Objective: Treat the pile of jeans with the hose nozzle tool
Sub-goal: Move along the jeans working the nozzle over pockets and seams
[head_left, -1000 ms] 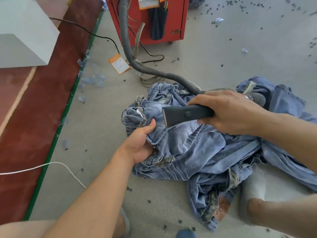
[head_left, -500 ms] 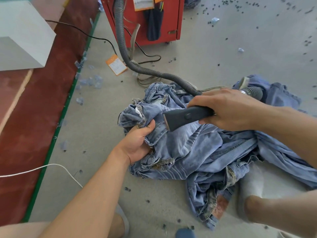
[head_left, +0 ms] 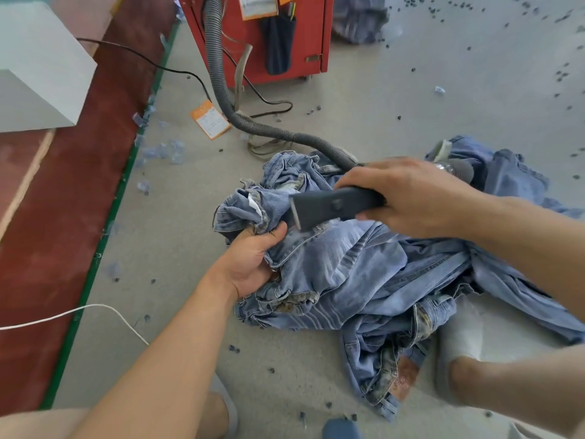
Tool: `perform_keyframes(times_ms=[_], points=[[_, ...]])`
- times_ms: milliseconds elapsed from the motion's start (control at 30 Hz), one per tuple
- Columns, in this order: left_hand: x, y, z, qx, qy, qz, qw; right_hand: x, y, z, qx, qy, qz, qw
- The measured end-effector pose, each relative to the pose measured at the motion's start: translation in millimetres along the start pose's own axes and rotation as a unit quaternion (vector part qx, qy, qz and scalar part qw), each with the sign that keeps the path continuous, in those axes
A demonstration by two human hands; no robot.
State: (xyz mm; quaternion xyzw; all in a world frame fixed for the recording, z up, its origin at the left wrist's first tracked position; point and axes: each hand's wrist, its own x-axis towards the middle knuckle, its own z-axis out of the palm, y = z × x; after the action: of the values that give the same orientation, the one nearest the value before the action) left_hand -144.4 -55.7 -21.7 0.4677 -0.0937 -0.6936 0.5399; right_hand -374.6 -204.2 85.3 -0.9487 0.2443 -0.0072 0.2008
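Observation:
A heap of light-blue jeans lies on the grey floor at centre right. My left hand grips a bunched waistband at the heap's left edge. My right hand is closed around a flat dark-grey hose nozzle, whose mouth points left and down onto the denim just above my left thumb. A ribbed grey hose runs from the nozzle, partly hidden behind my right hand, back to a red machine.
A white box sits on the dark red strip at left, bordered by a green line. An orange tag, black and white cables and small dark scraps lie on the floor. My white-socked foot rests beside the heap.
The nozzle has slid slightly left and down along the denim toward my left hand. My left hand keeps its grip on the waistband.

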Motion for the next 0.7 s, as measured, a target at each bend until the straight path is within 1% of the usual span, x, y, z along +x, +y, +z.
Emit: perform_keyframes(times_ms=[67,133,233,333,433,567,700], points=[[0,0,0,-0.012,0.001,0.002,1.000,-2,11,-9,-0.004,-0.006,0.037,0.999],[0,-1,-1,-0.018,0.002,0.000,1.000,-8,17,-14,-0.036,-0.023,0.050,0.998],[-1,-4,-1,-0.018,0.003,-0.010,1.000,-12,5,-4,-0.070,-0.025,0.015,0.997],[0,-4,-1,-0.012,0.006,-0.005,1.000,-9,-11,8,-0.062,-0.018,-0.015,0.998],[2,-1,-2,-0.015,0.002,0.005,1.000,-10,-7,2,-0.062,-0.013,-0.005,0.998],[2,0,-4,-0.013,0.002,0.007,1.000,-22,11,-11,-0.093,-0.063,0.062,0.992],[2,-2,-4,0.000,0.012,0.011,1.000,-31,5,-2,-0.090,-0.105,0.060,0.989]])
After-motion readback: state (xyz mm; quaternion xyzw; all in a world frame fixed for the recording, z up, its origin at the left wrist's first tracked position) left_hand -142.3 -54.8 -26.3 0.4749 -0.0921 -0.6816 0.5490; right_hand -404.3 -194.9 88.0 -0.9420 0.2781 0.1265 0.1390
